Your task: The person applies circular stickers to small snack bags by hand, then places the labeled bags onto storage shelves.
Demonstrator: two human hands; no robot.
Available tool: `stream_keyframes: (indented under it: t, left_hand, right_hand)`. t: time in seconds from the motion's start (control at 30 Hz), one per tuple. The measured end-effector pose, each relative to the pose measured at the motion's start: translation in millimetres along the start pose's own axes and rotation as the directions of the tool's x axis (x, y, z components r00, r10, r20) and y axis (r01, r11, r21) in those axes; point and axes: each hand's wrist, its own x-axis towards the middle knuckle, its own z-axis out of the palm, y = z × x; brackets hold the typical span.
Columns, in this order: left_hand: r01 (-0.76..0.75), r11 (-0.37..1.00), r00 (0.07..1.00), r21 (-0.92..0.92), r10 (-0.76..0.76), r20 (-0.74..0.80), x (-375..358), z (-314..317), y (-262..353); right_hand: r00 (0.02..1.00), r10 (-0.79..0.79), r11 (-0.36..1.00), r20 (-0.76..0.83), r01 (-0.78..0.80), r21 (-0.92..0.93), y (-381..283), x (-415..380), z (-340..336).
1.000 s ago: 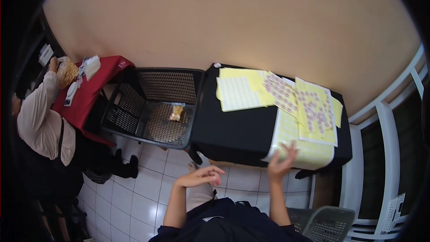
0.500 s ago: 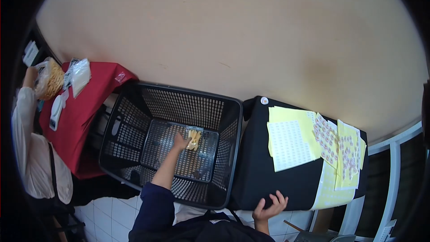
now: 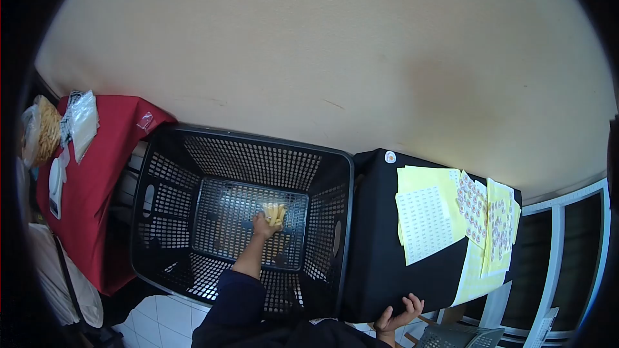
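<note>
Inside the black plastic basket [image 3: 242,138], my left hand [image 3: 261,225] grips the left edge of a small clear packet of pale yellow sticks [image 3: 276,213], low over the mesh bottom. The far end of the packet points away from the fingers. My right hand [image 3: 401,314] hangs by the front edge of the black-covered table [image 3: 387,264], fingers apart and holding nothing.
Yellow and white sticker sheets [image 3: 429,219] lie on the black table, with a round sticker [image 3: 390,156] at its back corner. On the left, a red-covered table [image 3: 97,206] bears a scale [image 3: 57,183], plastic bags [image 3: 82,125] and a large bag of sticks [image 3: 48,129] beside another person.
The view has shifted, moving the left table toward the edge. My left hand stays at the packet, which sits at a different angle. My right hand remains near the table's front edge.
</note>
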Motion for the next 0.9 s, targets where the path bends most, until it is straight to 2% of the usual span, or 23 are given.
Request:
stream_keyframes:
  t: [0.03,0.1,0.13,0.17,0.23,0.27,0.33,0.37,0.43,0.47,0.5,0.57,0.6,0.7,0.77,0.83,0.87,0.9]
  left_hand:
    - [0.004,1.000,1.000,0.004,-0.004,0.002,-10.1,-11.9,9.0]
    - [-0.134,0.965,0.986,-0.227,0.151,0.063,-26.0,-36.6,33.0]
    - [-0.135,0.931,0.986,-0.338,0.161,0.049,-30.4,-42.9,42.1]
    - [-0.136,0.932,0.986,-0.336,0.159,0.043,-34.9,-49.7,51.5]
    - [-0.238,0.864,0.956,-0.444,0.290,0.052,-56.6,-79.4,87.1]
    - [-0.244,0.862,0.956,-0.444,0.291,0.041,-68.6,-90.9,102.2]
    - [-0.469,0.717,0.864,-0.515,0.495,-0.097,-96.3,-112.8,130.6]
    - [-0.480,0.715,0.859,-0.509,0.502,-0.103,-114.0,-127.0,146.2]
    - [-0.594,0.667,0.777,-0.449,0.620,-0.107,-152.3,-154.7,177.0]
    - [-0.684,0.606,0.709,-0.407,0.683,-0.174,-168.1,-160.3,187.3]
    - [-0.684,0.607,0.708,-0.404,0.687,-0.167,-179.5,-160.8,193.7]
    - [-0.721,0.605,0.676,-0.339,0.722,-0.148,-200.5,-158.9,202.1]
    - [-0.759,0.568,0.639,-0.318,0.743,-0.198,-212.2,-155.8,207.5]
    - [-0.751,0.555,0.634,-0.357,0.757,-0.156,-251.6,-153.1,223.9]
    - [-0.775,0.542,0.611,-0.325,0.774,-0.166,-270.1,-150.7,234.7]
    - [-0.559,0.368,0.635,-0.743,0.766,-0.099,-275.3,-145.6,245.7]
    - [-0.516,0.249,0.643,-0.819,0.745,-0.179,-280.3,-140.5,255.0]
    - [-0.515,0.250,0.642,-0.820,0.747,-0.175,-286.6,-137.8,265.2]
  right_hand:
    - [0.999,0.017,1.000,0.047,-0.018,0.013,-4.4,4.4,-2.1]
    - [0.990,0.043,0.998,0.137,-0.049,0.038,-13.6,17.7,-7.5]
    - [0.987,0.056,0.997,0.150,-0.063,0.043,-22.3,26.5,-11.1]
    - [0.987,0.053,0.997,0.150,-0.061,0.050,-28.7,34.3,-11.2]
    - [0.993,-0.041,0.983,0.112,0.020,0.183,-39.4,53.6,-5.7]
    - [0.994,-0.080,0.949,0.078,0.052,0.312,-48.7,67.0,-1.4]
    - [0.991,-0.126,0.852,0.047,0.084,0.516,-71.3,96.4,8.2]
    - [0.989,-0.141,0.800,0.051,0.083,0.594,-81.3,111.1,13.5]
    - [0.984,-0.125,0.673,0.129,-0.011,0.740,-89.8,133.1,30.1]
    - [0.972,-0.128,0.575,0.195,-0.087,0.813,-93.5,142.3,35.3]
    - [0.954,-0.137,0.469,0.265,-0.173,0.866,-94.9,148.0,38.4]
    - [0.885,-0.256,0.222,0.390,-0.339,0.914,-91.9,154.0,41.4]
    - [0.876,-0.276,0.168,0.396,-0.362,0.917,-91.3,154.1,38.8]
    - [0.845,-0.290,0.101,0.448,-0.439,0.893,-75.8,153.1,22.8]
    - [0.873,-0.256,0.076,0.414,-0.409,0.909,-64.5,157.5,9.3]
    - [0.860,-0.271,0.080,0.433,-0.428,0.900,-45.8,163.7,-3.5]
    - [0.871,-0.237,0.059,0.430,-0.429,0.901,-39.8,165.8,-10.8]
    - [0.872,-0.233,0.058,0.431,-0.429,0.901,-32.8,167.0,-18.7]
